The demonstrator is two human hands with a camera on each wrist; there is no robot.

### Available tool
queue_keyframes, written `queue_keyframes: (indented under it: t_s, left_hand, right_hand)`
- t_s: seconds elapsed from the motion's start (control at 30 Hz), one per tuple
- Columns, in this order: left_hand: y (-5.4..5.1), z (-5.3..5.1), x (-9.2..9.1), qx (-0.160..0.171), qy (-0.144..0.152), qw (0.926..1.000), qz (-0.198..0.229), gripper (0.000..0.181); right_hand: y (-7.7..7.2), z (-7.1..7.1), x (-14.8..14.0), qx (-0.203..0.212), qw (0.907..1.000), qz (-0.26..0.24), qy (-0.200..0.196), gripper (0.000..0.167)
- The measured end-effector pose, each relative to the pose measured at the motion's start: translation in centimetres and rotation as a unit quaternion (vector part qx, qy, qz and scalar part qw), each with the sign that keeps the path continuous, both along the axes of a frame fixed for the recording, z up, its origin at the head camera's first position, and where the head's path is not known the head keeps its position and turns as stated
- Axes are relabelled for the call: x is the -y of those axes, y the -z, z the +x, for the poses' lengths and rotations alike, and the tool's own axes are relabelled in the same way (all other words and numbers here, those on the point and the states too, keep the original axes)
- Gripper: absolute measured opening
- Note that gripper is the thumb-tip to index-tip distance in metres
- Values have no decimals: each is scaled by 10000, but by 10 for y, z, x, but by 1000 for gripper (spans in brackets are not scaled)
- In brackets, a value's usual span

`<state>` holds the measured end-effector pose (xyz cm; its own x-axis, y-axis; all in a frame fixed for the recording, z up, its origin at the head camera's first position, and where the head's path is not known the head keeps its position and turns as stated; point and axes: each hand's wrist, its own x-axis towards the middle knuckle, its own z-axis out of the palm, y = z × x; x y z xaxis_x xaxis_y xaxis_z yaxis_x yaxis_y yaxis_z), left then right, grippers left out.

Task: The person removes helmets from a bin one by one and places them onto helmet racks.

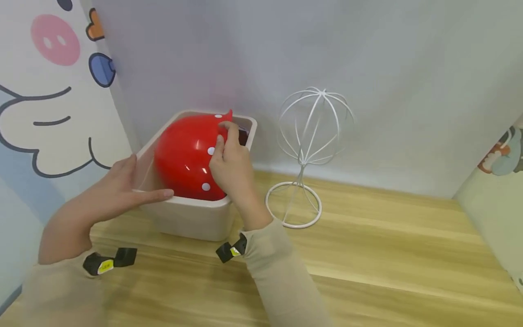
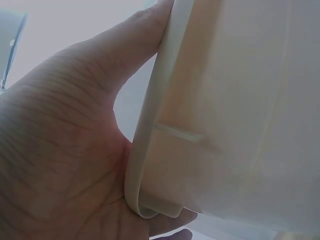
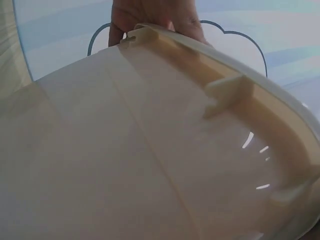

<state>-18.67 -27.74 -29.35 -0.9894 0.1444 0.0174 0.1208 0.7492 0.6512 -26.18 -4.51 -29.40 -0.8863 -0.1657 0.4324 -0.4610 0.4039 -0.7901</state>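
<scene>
A glossy red helmet (image 1: 184,154) with white dots and a small pointed tip lies in a cream plastic bin (image 1: 196,222). My right hand (image 1: 234,170) holds the helmet's right side, index finger bent over it and thumb against it. At the bin's left front corner, my left hand (image 1: 110,190) grips the rim, thumb along the front edge. The left wrist view shows that hand (image 2: 75,145) around the rim of the bin (image 2: 240,115). In the right wrist view, the bin's outer wall (image 3: 125,150) fills most of the picture, with my left hand (image 3: 155,17) at its far edge.
A white wire stand (image 1: 302,162) with a round cage top and ring base stands right of the bin on the wooden table (image 1: 388,245). A dark item (image 1: 243,136) shows inside the bin beside the helmet. Behind hangs a grey cloth (image 1: 400,113); a cartoon-printed panel (image 1: 53,109) is at left.
</scene>
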Motion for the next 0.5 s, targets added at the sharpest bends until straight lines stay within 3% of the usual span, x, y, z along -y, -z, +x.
queue_keyframes:
  t_s: [0.17, 0.3, 0.4, 0.5]
  left_hand:
    - [-2, 2, 8, 185, -94, 9992, -343, 121]
    - [-2, 1, 10, 123, 5, 9994, -311, 119]
    - [-1, -1, 5, -169, 240, 9996, 1, 111]
    - [-2, -3, -2, -445, 504, 9972, 324, 105]
  right_hand:
    - [2, -1, 3, -415, 9987, -297, -7, 28]
    - [3, 0, 2, -1105, 9918, -558, -324, 26]
    - [-2, 4, -2, -1880, 9778, -746, -545, 25]
    - [-14, 13, -11, -2570, 9573, -1244, -462, 23]
